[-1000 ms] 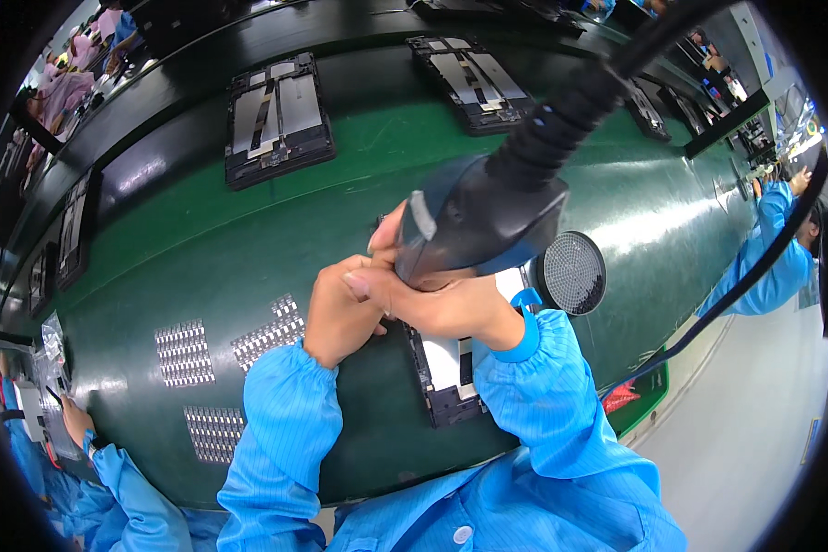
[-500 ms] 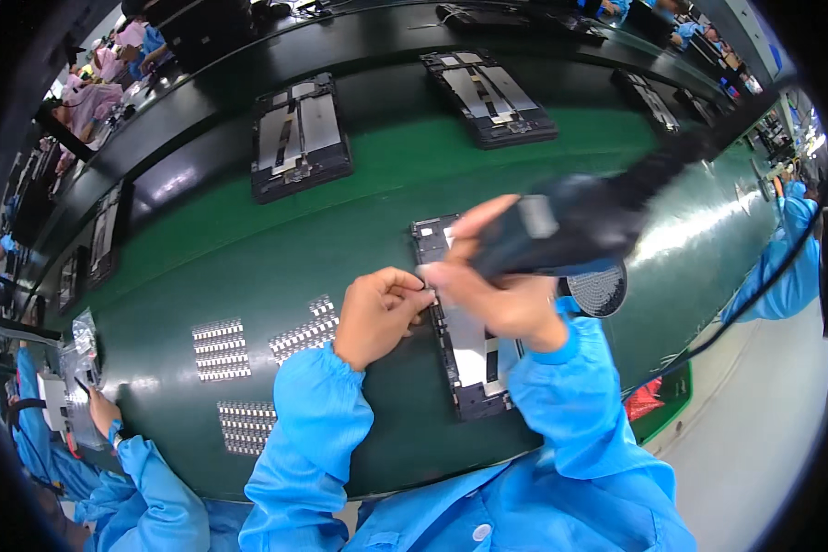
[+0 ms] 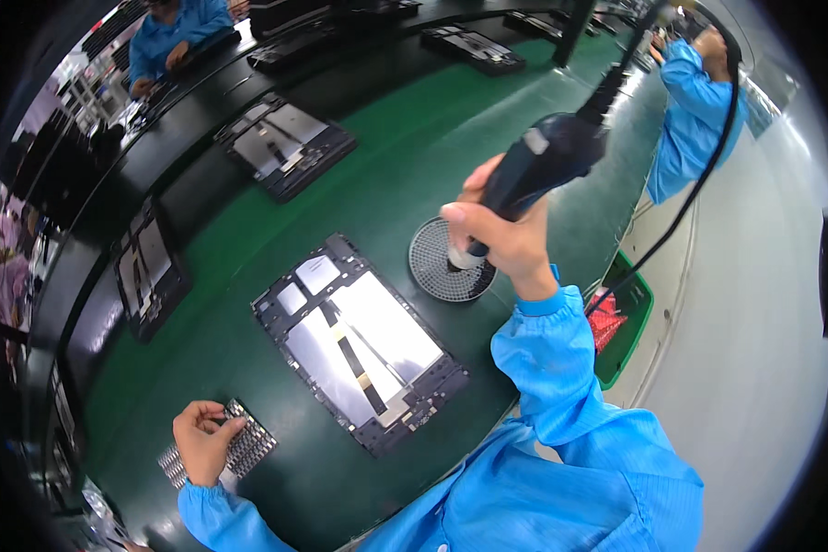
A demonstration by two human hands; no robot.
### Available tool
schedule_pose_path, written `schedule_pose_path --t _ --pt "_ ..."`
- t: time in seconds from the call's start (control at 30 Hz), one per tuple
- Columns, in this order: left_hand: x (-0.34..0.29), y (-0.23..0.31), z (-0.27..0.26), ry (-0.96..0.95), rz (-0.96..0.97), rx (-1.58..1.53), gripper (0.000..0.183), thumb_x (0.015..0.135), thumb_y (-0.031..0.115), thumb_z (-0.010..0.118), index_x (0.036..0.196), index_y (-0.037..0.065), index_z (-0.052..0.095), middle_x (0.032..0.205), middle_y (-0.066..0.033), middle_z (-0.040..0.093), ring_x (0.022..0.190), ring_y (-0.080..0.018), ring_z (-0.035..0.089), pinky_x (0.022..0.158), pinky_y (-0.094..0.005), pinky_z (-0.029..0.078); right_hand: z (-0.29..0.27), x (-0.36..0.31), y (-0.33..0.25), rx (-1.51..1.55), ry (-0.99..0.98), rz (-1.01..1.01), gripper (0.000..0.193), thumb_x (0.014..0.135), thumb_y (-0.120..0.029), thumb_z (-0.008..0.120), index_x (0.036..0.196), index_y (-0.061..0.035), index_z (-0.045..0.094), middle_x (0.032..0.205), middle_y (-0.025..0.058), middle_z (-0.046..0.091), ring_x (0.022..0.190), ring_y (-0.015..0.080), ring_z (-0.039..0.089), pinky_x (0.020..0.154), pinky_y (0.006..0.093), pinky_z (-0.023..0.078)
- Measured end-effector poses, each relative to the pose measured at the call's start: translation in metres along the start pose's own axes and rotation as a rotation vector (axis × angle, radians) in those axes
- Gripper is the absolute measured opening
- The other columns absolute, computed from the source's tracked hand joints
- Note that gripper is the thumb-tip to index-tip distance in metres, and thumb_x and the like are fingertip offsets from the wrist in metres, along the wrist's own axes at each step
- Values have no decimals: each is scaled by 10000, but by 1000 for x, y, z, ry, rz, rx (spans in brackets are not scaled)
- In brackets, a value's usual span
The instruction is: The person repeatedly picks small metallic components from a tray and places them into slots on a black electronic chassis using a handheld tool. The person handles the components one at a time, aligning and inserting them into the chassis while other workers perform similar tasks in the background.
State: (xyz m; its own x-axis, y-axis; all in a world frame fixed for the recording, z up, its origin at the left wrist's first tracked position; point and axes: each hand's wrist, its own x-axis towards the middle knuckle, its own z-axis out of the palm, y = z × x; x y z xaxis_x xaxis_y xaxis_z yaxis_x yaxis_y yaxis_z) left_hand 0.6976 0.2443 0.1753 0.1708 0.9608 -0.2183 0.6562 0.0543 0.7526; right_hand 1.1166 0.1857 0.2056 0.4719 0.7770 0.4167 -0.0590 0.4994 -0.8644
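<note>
In my right hand [image 3: 511, 235] is a black electric screwdriver [image 3: 547, 156], held tilted with its tip down over a round gridded screw tray [image 3: 423, 262]. My left hand [image 3: 204, 442] is at the lower left, over rows of small metal parts [image 3: 251, 448]. Its thumb and forefinger come together at the edge of these rows; whether a part is between them is too small to tell. Between my hands lies an opened tablet [image 3: 400, 331], its inside facing up, with silver battery panels and a dark flex cable. Neither hand touches it.
More opened tablets [image 3: 290, 147] lie along the dark conveyor strip [image 3: 189, 156] beyond the green bench [image 3: 221, 285]. A green bin [image 3: 637, 317] with a red bag is below the bench at right. The screwdriver's black cable [image 3: 685, 207] hangs there. Co-workers [image 3: 699, 101] sit at right and far left.
My hands have parted from the tablet: the left to the small parts, the right with the screwdriver to over the screw tray. The view has swung right.
</note>
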Motion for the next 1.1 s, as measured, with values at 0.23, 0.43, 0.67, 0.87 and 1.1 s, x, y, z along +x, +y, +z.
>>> schedule_pose_path --t 0.23,0.43,0.67,0.87,1.1 --pt "7 2 1 -7 -52 -235 222 656 -96 712 845 -56 603 701 -27 583 578 -70 546 583 -180 477 5 0 16 10 -18 69 248 704 -11 746 845 2 542 581 33 574 470 92 547 436 224 414" --pt "-8 2 25 295 164 234 182 636 -25 756 757 -25 621 597 -13 571 532 -67 480 501 -200 391 6 1 22 8 -70 94 240 702 -27 752 825 -10 547 591 23 572 479 82 542 437 217 410" --pt "-27 36 67 370 437 202 140 698 -30 713 681 9 580 702 -45 605 533 -70 476 472 -207 354 6 1 27 34 -69 125 253 694 -37 763 823 -18 545 621 10 566 496 76 548 446 218 417" --pt "-35 52 91 266 380 143 121 712 -4 715 684 6 598 639 -47 607 516 -72 505 471 -201 384 5 0 27 25 -58 132 232 693 -32 757 802 -27 552 607 -14 543 501 51 509 457 205 387" --pt "-38 52 104 261 379 148 109 708 -4 710 686 7 603 629 -48 602 514 -71 510 471 -200 387 3 1 28 -24 -55 118 225 688 -34 758 806 -36 566 605 -30 533 502 33 473 460 200 356"
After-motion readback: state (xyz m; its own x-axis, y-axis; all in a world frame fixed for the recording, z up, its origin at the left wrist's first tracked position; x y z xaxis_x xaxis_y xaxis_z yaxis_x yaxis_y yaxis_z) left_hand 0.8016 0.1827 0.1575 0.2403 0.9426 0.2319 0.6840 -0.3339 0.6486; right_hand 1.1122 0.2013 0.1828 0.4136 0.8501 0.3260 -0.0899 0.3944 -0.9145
